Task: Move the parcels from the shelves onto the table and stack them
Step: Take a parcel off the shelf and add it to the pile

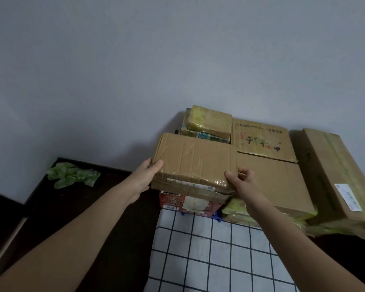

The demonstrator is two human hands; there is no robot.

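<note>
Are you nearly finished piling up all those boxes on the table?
Done: several parcels sit piled by the wall, such as the yellow-taped parcel, the printed box and the long box. In hand: the left hand and right hand grip a brown box over the red box; I cannot tell if it rests there. Left: the shelves are out of view, so that is unknown.

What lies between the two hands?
A brown cardboard box, held at its ends by the left hand and the right hand. The head view shows it.
</note>
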